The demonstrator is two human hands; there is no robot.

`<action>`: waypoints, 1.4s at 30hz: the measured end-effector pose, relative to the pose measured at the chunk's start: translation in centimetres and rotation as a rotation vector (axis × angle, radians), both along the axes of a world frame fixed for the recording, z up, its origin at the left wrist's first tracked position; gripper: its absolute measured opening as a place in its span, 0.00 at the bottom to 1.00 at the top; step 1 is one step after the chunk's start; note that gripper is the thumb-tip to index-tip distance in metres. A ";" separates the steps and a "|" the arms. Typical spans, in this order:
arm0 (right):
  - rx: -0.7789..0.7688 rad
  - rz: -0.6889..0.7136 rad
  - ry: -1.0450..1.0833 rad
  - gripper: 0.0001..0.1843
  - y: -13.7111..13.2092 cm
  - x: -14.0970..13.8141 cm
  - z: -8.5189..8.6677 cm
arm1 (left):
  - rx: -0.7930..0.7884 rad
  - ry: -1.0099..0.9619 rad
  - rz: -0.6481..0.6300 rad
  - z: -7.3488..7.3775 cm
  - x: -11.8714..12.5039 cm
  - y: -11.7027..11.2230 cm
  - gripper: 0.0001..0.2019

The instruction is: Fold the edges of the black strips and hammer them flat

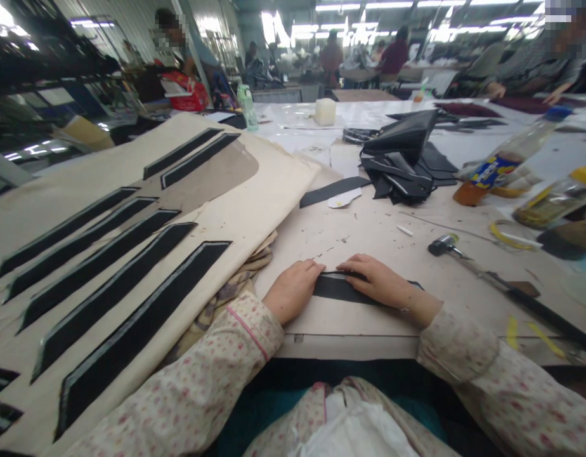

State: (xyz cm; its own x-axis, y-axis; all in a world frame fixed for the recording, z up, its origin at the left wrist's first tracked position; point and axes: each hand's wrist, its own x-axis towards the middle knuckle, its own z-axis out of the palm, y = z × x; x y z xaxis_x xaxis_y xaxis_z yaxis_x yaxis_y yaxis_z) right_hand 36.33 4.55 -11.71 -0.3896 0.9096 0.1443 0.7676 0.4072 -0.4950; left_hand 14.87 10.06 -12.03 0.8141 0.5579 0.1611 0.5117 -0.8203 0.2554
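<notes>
A dark strip of material lies flat on the table in front of me, its far edge turned up in a narrow fold. My left hand has its fingers closed on the strip's left end. Farther right, my right hand presses its bent fingers on the same folded edge. The strip's right part is hidden beneath that hand and wrist. To my left, several similar black strips with shiny bands along their edges rest on a cream cloth-covered board.
On the right are a hammer, a Pepsi bottle and a yellow-lidded jar. A pile of black pieces sits ahead, near a white block and a green bottle. Other people work in the background.
</notes>
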 end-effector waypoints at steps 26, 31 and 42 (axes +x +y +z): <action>0.032 0.015 -0.106 0.16 -0.8 1.3 -0.1 | 0.119 0.140 -0.018 0.5 3.0 -2.2 0.07; -0.070 -0.030 -0.027 0.17 -1.6 3.9 0.0 | 0.151 0.158 0.006 0.7 3.5 -2.2 0.07; -0.028 -0.007 -0.040 0.15 -2.2 3.8 0.0 | -0.063 -0.018 -0.111 0.2 4.1 -1.8 0.14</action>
